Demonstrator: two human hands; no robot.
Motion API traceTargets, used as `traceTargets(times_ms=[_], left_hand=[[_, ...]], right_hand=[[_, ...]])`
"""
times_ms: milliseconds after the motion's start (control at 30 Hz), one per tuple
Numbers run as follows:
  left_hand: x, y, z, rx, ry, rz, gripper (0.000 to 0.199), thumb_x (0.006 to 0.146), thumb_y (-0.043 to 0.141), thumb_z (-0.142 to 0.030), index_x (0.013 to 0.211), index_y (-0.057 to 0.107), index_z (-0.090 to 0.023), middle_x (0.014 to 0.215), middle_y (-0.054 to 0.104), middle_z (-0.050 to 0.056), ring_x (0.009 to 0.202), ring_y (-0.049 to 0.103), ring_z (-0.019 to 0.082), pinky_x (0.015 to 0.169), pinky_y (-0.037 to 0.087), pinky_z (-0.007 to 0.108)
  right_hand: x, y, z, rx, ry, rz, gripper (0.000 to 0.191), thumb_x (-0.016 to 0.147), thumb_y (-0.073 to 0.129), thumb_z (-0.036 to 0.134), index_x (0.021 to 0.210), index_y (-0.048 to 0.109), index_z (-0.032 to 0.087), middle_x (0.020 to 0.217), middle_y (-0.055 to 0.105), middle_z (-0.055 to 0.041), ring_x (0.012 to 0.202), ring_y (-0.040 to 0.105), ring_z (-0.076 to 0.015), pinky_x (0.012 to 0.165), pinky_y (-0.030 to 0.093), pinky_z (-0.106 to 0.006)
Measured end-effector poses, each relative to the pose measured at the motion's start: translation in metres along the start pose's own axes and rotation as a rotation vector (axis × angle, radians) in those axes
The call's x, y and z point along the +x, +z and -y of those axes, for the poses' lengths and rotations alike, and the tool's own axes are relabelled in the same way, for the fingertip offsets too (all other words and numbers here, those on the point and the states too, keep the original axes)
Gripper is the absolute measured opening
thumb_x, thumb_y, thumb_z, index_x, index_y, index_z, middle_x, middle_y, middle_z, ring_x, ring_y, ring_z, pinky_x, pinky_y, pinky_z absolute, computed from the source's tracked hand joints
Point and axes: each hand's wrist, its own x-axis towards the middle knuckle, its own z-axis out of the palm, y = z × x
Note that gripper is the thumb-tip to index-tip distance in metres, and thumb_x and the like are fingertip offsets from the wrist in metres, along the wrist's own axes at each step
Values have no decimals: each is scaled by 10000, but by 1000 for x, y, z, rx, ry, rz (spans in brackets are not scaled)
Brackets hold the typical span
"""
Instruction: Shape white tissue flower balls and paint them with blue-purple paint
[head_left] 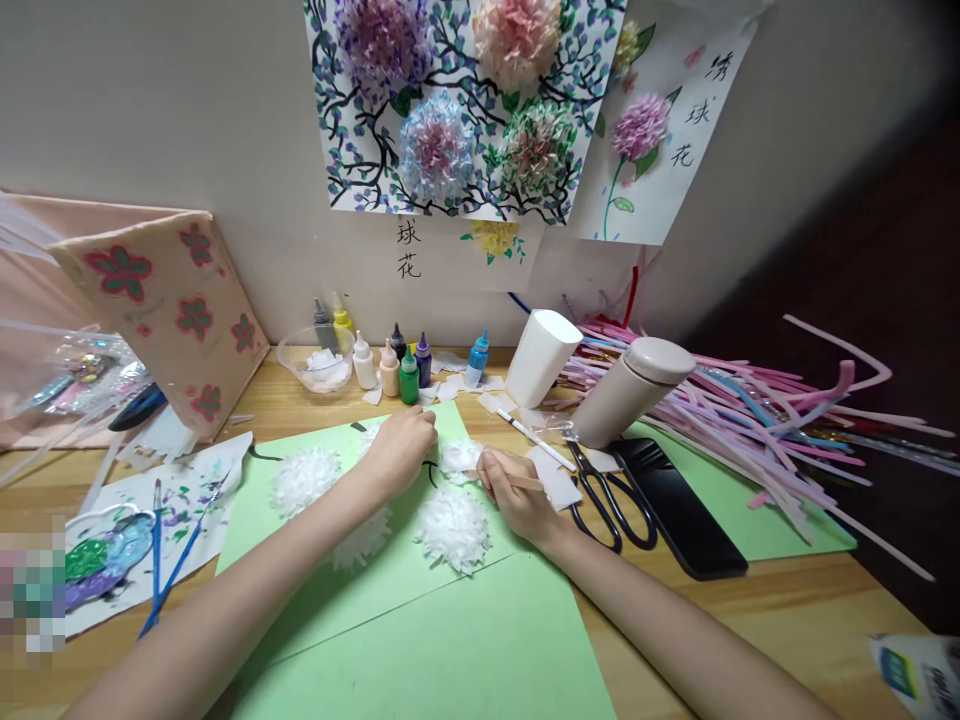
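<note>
My right hand (516, 492) is closed around a thin light wooden stick (528, 482); its tip end is at a white paper flower (459, 460). My left hand (401, 448) is curled in a pinch over the green sheet (322, 610), beside that flower. Whatever is between its fingers is hidden. Another fluffy white flower (452, 530) lies just below, and a further white flower (306, 482) lies to the left of my left forearm. More white petals show partly behind that arm and hand. Black painted lines run on the sheet.
Black-handled scissors (611, 500), a phone (679, 505) and a beige tumbler (630, 390) are on the right, before many pipe cleaners (697, 400). Paint bottles (409, 377) line the wall. Brushes (157, 550) and a paint palette (105, 555) lie left, near a flowered pink box (161, 320).
</note>
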Motion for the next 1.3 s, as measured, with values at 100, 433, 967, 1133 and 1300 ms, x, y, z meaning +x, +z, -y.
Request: traceTargets(times_ms=[100,433,967,1133,1300], left_hand=[[0,1,1,2,3,-5,224,737,423,-45,616,589,-134,751,585,88,769,510,210,604,367,295],[0,-2,-1,11,7,8,240,757,408,-54,637,603,-126,766,587,103,763,512,217,616,372,309],[1,-4,-2,9,8,35,257,785,397,-57,640,601,-118,773,581,110,797,511,227,604,362,301],[1,-5,-5,4,5,51,248,787,402,-57,647,600,-110,783,583,118,793,512,230,620,361,317],[0,-6,-5,-3,-5,54,248,790,398,-54,663,604,-108,792,581,121,801,509,227,629,359,318]], right_hand=[[-4,-1,-4,-13,-67,-46,361,916,265,274,579,374,204,518,398,15,523,430,-128,544,331,-258],[-2,1,-4,-57,-70,28,357,916,247,285,586,360,210,536,410,9,537,436,-135,551,335,-265],[9,11,0,123,229,-65,387,922,237,402,602,355,219,418,316,64,380,358,-107,455,330,-242],[3,7,-2,-14,70,-30,401,917,256,376,575,383,210,496,417,18,493,443,-125,534,361,-252],[-2,1,-5,-42,-30,-63,402,919,238,318,551,362,215,484,404,8,508,439,-135,538,353,-269]])
